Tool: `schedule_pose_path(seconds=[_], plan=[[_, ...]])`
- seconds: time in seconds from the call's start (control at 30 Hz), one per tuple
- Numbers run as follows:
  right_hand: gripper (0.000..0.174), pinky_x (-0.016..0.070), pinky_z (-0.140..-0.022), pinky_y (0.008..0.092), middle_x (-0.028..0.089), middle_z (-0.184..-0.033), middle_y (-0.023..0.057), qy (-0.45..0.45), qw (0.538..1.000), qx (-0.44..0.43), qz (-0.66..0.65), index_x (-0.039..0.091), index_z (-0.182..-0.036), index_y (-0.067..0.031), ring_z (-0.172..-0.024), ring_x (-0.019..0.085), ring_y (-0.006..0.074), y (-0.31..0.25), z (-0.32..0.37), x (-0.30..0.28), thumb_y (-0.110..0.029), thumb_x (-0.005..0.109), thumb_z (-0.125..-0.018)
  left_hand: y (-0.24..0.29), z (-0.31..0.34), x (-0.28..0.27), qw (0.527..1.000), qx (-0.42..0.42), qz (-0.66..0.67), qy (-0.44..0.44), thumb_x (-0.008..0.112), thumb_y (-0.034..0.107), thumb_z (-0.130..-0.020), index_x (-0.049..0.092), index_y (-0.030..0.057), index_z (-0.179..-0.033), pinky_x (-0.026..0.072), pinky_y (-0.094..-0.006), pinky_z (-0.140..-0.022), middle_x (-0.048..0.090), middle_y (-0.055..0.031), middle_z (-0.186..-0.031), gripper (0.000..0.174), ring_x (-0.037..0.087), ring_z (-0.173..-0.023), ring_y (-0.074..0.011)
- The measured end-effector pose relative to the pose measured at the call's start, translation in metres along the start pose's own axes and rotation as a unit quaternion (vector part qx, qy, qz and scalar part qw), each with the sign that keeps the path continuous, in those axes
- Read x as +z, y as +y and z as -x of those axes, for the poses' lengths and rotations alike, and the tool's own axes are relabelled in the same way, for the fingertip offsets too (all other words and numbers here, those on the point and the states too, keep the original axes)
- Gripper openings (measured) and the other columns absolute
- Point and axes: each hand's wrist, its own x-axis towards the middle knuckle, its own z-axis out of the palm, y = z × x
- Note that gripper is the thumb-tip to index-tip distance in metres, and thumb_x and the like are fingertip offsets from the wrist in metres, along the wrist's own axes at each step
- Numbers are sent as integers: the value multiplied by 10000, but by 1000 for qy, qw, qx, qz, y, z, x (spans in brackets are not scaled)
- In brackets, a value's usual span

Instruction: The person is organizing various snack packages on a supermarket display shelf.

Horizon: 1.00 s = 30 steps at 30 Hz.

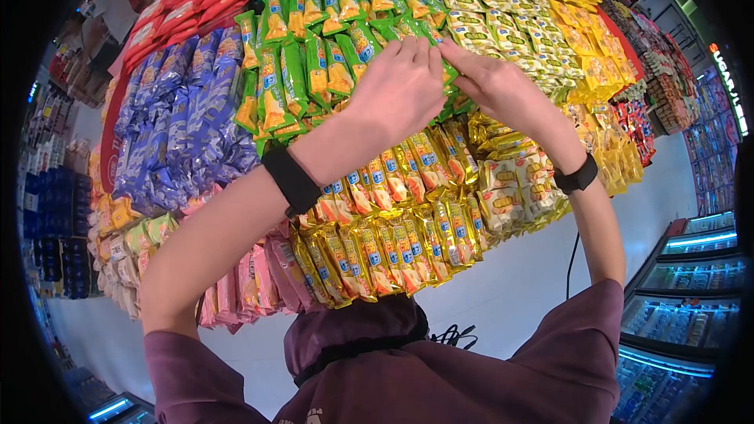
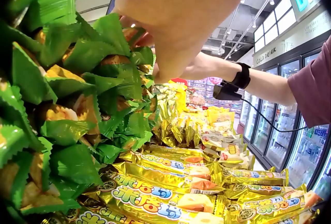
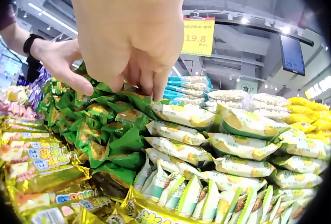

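Both hands work close together at the right side of a stack of green snack packets (image 1: 316, 67). My left hand (image 1: 400, 82) comes over the stack from the left, fingers curled down onto a packet. In the left wrist view, its fingertips are partly hidden behind the green wrappers (image 2: 111, 37). Beside it, my right hand (image 1: 503, 88) reaches in from the right. The right wrist view shows its fingers (image 3: 160, 81) bent down, pinching a green packet (image 3: 137, 101) on top of the stack. White-and-yellow packets (image 3: 186, 115) lie directly beside these fingers.
Gold-wrapped bars (image 1: 393, 255) line the near side, with purple packets (image 1: 177, 110) to the left. Yellow packets (image 1: 589, 47) are piled on the right. A price sign (image 3: 198, 36) hangs above the display. Lit drink fridges (image 1: 683, 298) stand at the right.
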Motion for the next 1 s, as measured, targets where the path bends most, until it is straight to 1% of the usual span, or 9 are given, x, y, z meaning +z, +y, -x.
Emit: schedule_pose_path(seconds=[0.07, 0.17, 0.27, 0.43, 0.57, 0.67, 0.87, 0.93, 1.0], plan=[[549, 551, -794, 431, 637, -1192, 210, -4, 996, -41, 76, 454, -1374, 7, -875, 660, 372, -4, -1, -1, -15, 610, -848, 1, 0, 7, 1000, -1, -17, 0, 608, 317, -919, 548, -62, -1220, 428, -395, -1006, 600, -177, -1244, 488, 536, -1208, -293], [615, 556, -793, 425, 636, -1193, 215, -39, 991, 4, 126, 419, -1392, 24, -929, 664, 354, -6, 0, -5, 27, 591, -802, 0, 0, 5, 1000, 2, -10, 2, 598, 299, -925, 537, -60, -1239, 422, -399, -1016, 587, -186, -1273, 481, 533, -1220, -298], [652, 558, -793, 428, 617, -1241, 207, -39, 991, 38, 126, 406, -1414, -10, -948, 659, 363, 2, 7, 2, 42, 577, -786, 0, 1, 3, 1000, 2, 14, 9, 583, 270, -933, 523, -60, -1265, 418, -398, -1024, 569, -195, -1306, 472, 532, -1223, -302], [697, 559, -791, 431, 607, -1258, 208, 10, 996, 36, 85, 401, -1431, -59, -947, 649, 391, -1, 9, 6, 79, 563, -767, 3, 3, 10, 998, 3, 26, 55, 561, 218, -934, 488, -74, -1311, 387, -407, -1083, 534, -209, -1350, 482, 503, -1265, -328], [692, 561, -781, 429, 556, -1336, 207, 19, 997, 11, 69, 382, -1445, -69, -983, 638, 398, 4, 11, 7, 71, 564, -793, 2, 4, 10, 999, 26, 6, 38, 549, 192, -939, 462, -92, -1330, 382, -417, -1102, 516, -244, -1352, 491, 495, -1276, -359], [630, 548, -832, 439, 515, -1383, 209, -63, 992, 107, 15, 365, -1451, -66, -1037, 624, 395, -8, 9, -1, -18, 576, -860, -2, 2, 9, 999, 45, 6, 29, 559, 168, -933, 430, -105, -1342, 400, -418, -1089, 505, -268, -1351, 509, 499, -1269, -373], [614, 414, -1066, 444, 462, -1419, 234, -30, 997, 26, 68, 368, -1415, -4, -1241, 512, 376, -13, 6, -4, -215, 614, -894, -5, 2, -7, 982, 22, 185, 19, 621, 176, -891, 315, -105, -1370, 415, -424, -1072, 493, -302, -1335, 633, 489, -1262, -406], [643, 378, -1100, 445, 431, -1447, 227, -35, 997, 7, 73, 367, -1411, 9, -1295, 462, 365, -16, 0, -8, -241, 633, -882, -7, 2, -19, 963, -1, 270, 8, 637, 198, -880, 297, -98, -1366, 412, -437, -1071, 494, -309, -1324, 663, 487, -1255, -418], [673, 353, -1122, 448, 408, -1469, 221, -49, 997, -1, 66, 366, -1408, 17, -1330, 430, 358, -18, -7, -9, -272, 650, -871, -8, 4, -19, 967, 5, 252, 35, 645, 206, -873, 311, -101, -1360, 416, -445, -1060, 498, -306, -1321, 665, 494, -1243, -419]])
